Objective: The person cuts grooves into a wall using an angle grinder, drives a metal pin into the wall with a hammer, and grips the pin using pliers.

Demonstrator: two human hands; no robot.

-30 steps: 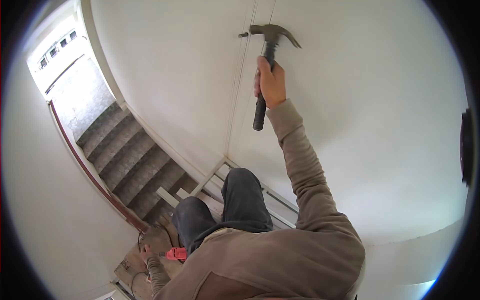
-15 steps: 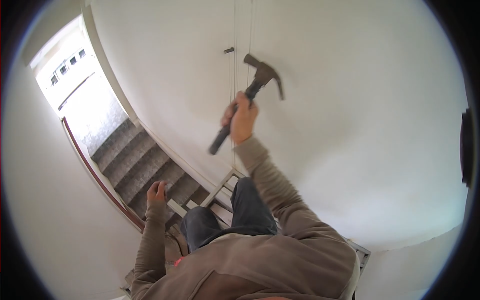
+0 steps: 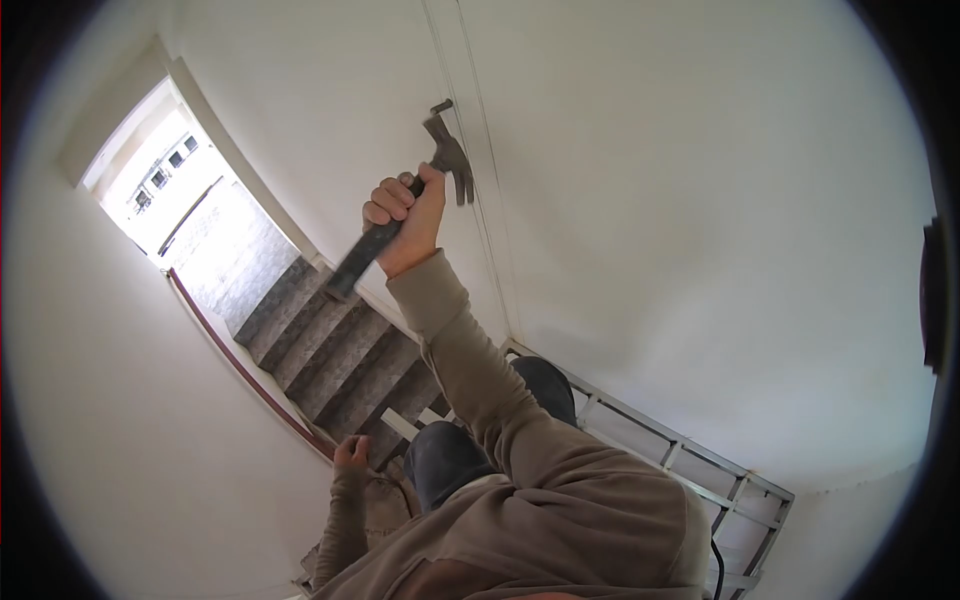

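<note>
My right hand (image 3: 412, 222) is wrapped round the dark handle of a claw hammer (image 3: 452, 162), raised in front of the white wall. Its striking face is up, close below a short dark peg (image 3: 441, 106) that sticks out of the wall; I cannot tell whether they touch. The claw points down to the right. Lower down, my left hand (image 3: 352, 452) is near the handrail, its fingers curled together. Whatever may be in those fingers is hidden.
Grey stairs (image 3: 345, 345) run down on the left towards a bright doorway (image 3: 180, 190). A red-brown handrail (image 3: 240, 365) follows the left wall. A metal frame (image 3: 690, 450) stands beside my legs on the right. Thin cords or lines (image 3: 478, 90) run along the wall.
My right hand has moved left with the hammer, bringing the hammer's face up to the peg. In view, my left hand appears lower and further right, and the camera has turned.
</note>
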